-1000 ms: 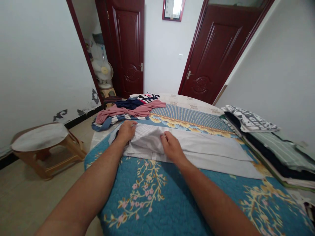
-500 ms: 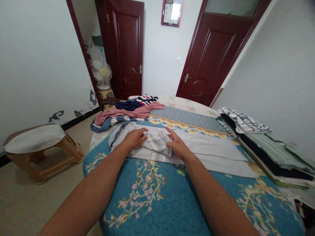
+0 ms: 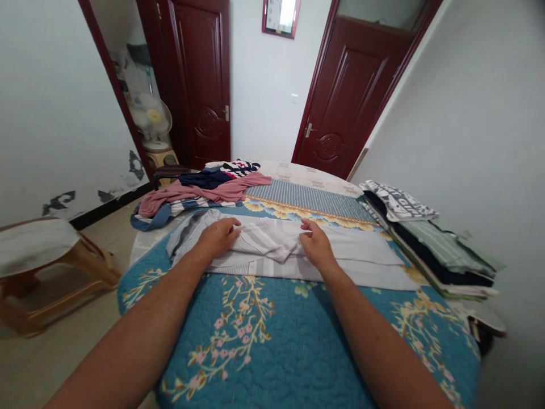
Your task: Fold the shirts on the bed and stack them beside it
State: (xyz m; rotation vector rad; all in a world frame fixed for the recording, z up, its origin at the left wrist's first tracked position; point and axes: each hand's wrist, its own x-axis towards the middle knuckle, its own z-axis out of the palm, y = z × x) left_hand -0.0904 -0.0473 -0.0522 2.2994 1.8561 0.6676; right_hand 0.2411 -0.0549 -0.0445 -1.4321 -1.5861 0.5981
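A long light grey and white striped shirt [image 3: 264, 241] lies across the quilt in a narrow folded band. Its collar end, on the left, is rumpled, and the plainer right part lies flat. Over its left part is my left hand [image 3: 219, 236], fingers bent and thumb apart from them, at the edge of a loose fold with grey stripes. My right hand [image 3: 316, 244] is at the other end of that fold, above the shirt's middle, its fingers half curled and parted from the thumb. Nothing shows gripped in either hand.
Under the shirt spreads a teal floral quilt [image 3: 293, 341] on a table. Unfolded clothes [image 3: 200, 193] lie heaped at the far left. A stack of folded clothes [image 3: 438, 244] stands at the right edge. A stool [image 3: 55, 267] is on the floor to the left.
The bunched fold between my hands has flattened and stretched out. My hands have moved a little farther apart. The camera view has turned slightly right.
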